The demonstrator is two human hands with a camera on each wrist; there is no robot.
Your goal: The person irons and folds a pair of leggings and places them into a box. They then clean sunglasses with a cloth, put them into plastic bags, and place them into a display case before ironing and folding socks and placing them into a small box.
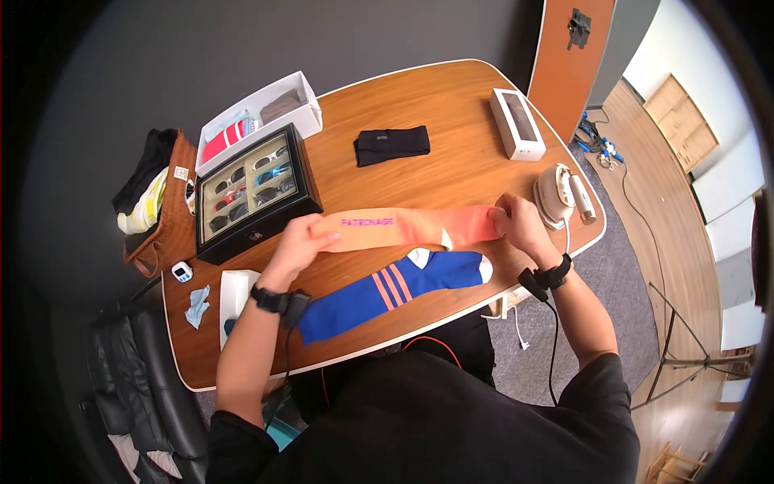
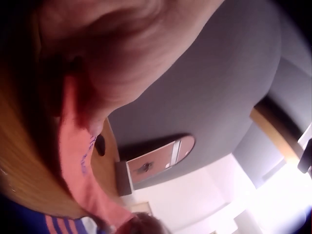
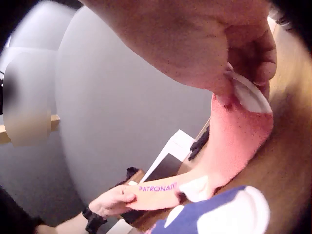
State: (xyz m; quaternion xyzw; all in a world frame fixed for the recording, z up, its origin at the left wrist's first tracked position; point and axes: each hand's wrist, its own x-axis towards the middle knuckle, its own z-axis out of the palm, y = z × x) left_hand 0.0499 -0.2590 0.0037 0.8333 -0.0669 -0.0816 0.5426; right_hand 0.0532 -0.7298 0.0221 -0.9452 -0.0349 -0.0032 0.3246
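Note:
An orange-pink sock [image 1: 419,227] with purple lettering and a white heel stretches between both hands above the table. My left hand [image 1: 301,244] pinches its cuff end, thumb on top. At the toe end my right hand [image 1: 522,227] pinches the fabric; the right wrist view shows the white toe [image 3: 251,95] between thumb and fingers. Just below lies a blue sock [image 1: 395,292] with orange stripes and white heel and toe, flat on the wooden table [image 1: 451,179]. In the left wrist view the sock [image 2: 78,156] runs away from the hand.
A glasses case [image 1: 255,194] and a white box of folded cloth [image 1: 310,121] stand at the left. Folded black fabric [image 1: 392,146] lies farther back. On the right are a white box [image 1: 517,125] and a white appliance [image 1: 554,196]. Near the left front sits another white box [image 1: 235,302].

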